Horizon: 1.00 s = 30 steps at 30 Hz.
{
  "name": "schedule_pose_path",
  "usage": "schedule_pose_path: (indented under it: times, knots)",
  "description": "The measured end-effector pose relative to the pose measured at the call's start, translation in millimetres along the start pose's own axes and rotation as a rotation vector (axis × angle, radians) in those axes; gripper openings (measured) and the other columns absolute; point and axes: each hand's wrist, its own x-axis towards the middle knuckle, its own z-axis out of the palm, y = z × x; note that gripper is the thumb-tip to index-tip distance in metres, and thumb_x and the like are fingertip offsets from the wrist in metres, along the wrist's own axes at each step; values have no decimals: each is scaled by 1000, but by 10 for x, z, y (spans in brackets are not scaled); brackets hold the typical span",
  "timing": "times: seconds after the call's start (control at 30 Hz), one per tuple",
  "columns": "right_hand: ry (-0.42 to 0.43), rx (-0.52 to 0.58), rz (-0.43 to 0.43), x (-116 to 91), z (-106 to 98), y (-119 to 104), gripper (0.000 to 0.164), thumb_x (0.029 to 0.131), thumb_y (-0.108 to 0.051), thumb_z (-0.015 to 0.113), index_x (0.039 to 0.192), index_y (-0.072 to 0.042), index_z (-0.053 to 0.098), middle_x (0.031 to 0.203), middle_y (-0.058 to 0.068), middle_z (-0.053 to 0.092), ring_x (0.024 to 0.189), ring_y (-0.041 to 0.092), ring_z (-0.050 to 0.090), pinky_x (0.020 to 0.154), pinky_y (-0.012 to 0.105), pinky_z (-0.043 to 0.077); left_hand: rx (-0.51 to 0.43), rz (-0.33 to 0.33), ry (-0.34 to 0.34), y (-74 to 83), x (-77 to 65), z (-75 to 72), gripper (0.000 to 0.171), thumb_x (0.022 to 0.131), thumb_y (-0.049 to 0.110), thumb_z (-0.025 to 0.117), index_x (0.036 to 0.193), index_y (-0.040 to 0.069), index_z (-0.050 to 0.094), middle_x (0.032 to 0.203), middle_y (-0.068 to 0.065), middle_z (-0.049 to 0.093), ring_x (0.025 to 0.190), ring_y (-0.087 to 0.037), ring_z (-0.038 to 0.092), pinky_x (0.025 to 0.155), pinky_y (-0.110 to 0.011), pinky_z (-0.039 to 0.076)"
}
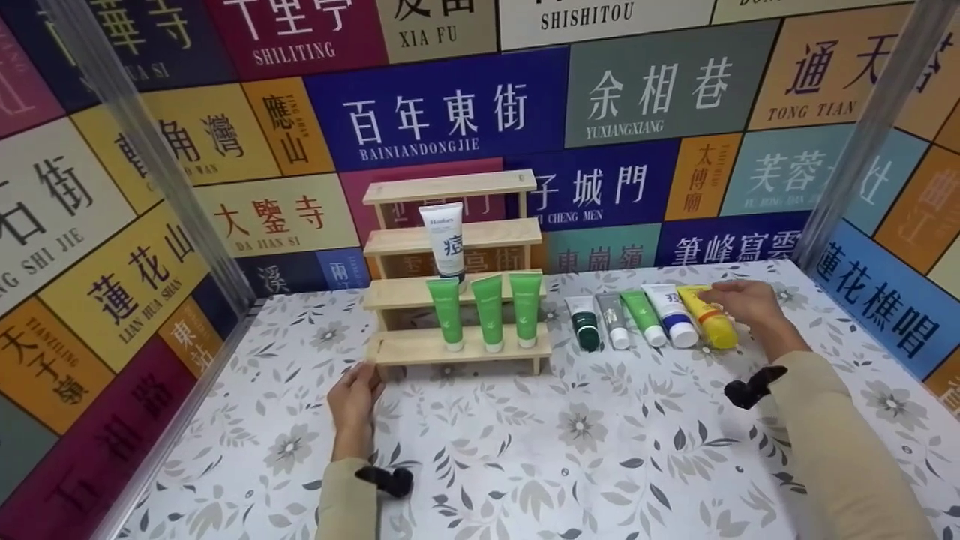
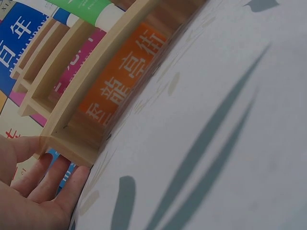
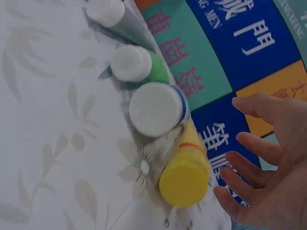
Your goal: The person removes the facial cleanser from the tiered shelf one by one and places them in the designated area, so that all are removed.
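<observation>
a person in tan sleeves (image 1: 847, 442) works at a table (image 1: 592, 457) spread with a flower-print cloth, a hand out to either side. the left hand (image 1: 354, 397) pinches the near left corner of a wooden rack (image 1: 491, 234), its thumb laid on the end of the lowest step and its fingers bent against the side. the right hand (image 1: 754, 304) is spread, its fingers parted and loosely bent, just beside the yellow tube (image 1: 712, 321); in the head view its fingertips overlap the tube's far end, while the right wrist view shows a gap between them.

the yellow tube lies at the right end of a row on the cloth, cap toward the person. to its left, in order, lie a blue-and-white tube (image 1: 670, 313), a small green tube (image 1: 642, 316), a gray tube (image 1: 613, 319) and a dark green tube (image 1: 584, 322), all to the right of the rack.

on the rack's lowest step stand three green tubes (image 1: 488, 313), caps down. a white tube (image 1: 445, 241) stands one step higher, behind the leftmost of them. a wall (image 1: 660, 90) of colored name signs rises behind the table.
</observation>
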Motion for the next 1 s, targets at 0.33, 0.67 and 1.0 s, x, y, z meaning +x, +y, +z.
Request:
schedule_pose_path:
  times: [0.33,0.67,1.0]
  knots:
    - [2,153,-336,-442,282,-817,80,91,-60,64,153,-17,40,160,12,37,146,33,36,122,52,35,-10,-19,-7,24,-10,-20,48,103,26,57,144,1,51,143,-21,57,131,-29,57,107,-34,53]
    - [-66,242,-549,-805,682,-1438,65,93,-48,69,147,-17,49,150,8,49,136,24,48,118,41,42,-21,0,19,17,-3,-1,45,103,23,57,140,-1,54,139,-24,59,125,-29,61,99,-28,57]
    - [-124,271,-702,-1007,1098,-1920,55,94,-37,71,141,-13,55,143,11,57,129,24,55,114,42,46,-16,-12,41,30,20,29,43,102,24,58,137,-2,57,135,-25,62,120,-26,64,93,-26,59]
